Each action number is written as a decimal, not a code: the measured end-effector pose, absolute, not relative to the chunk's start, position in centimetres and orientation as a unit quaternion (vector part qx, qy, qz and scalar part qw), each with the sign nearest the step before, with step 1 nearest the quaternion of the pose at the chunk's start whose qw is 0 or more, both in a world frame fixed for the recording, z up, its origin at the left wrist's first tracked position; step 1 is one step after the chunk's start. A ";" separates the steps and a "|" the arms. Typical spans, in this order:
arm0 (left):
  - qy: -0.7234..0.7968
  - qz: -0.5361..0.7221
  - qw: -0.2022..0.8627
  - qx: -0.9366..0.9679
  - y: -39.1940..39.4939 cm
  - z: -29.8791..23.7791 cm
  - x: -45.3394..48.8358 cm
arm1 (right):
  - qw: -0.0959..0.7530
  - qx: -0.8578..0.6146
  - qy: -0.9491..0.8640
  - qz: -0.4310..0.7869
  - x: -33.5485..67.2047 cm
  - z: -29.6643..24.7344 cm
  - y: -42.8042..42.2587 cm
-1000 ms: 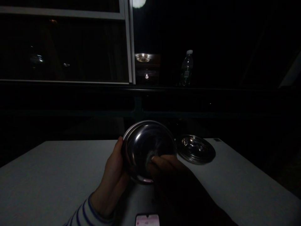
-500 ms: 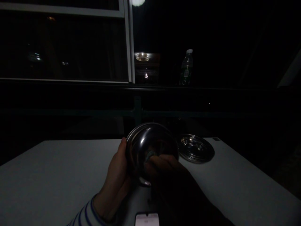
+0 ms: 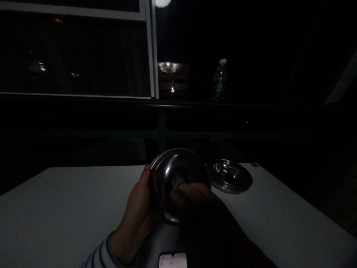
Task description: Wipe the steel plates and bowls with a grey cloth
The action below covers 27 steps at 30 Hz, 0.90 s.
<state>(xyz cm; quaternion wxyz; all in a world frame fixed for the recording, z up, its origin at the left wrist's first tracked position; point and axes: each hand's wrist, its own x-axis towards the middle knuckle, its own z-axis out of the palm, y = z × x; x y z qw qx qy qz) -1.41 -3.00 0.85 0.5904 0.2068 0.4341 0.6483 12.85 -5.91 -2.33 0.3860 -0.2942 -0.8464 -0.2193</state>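
Observation:
My left hand (image 3: 138, 204) grips a shiny metal bowl (image 3: 167, 169) at its left rim, thumb up along the edge. The bowl is held tilted above the table, with its rounded outside toward me. Against that curved surface, my right hand (image 3: 195, 195) pinches a small grey-green pad (image 3: 177, 184). Most of the pad is covered by the fingers, and deep shadow hides much of the right hand and arm. Beyond the bowl, to the right, several nested metal bowls or dishes (image 3: 231, 176) rest on the table.
The white table (image 3: 83, 201) spans the foreground. A lit phone (image 3: 173, 260) lies at the near edge. Behind stand a dark railing (image 3: 125, 133), a white window frame (image 3: 153, 56) and a clear plastic bottle (image 3: 219, 82) on a ledge. The scene is very dim.
The view has shifted slightly. The bowl sits a little lower in view, and both hands keep nearly the same hold, the right one still on the bowl's outside.

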 end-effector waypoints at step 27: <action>0.449 0.622 0.602 0.220 -3.3 -0.8 -1.0 | 0.388 -0.288 -0.862 -0.156 12.5 -1.8 -4.9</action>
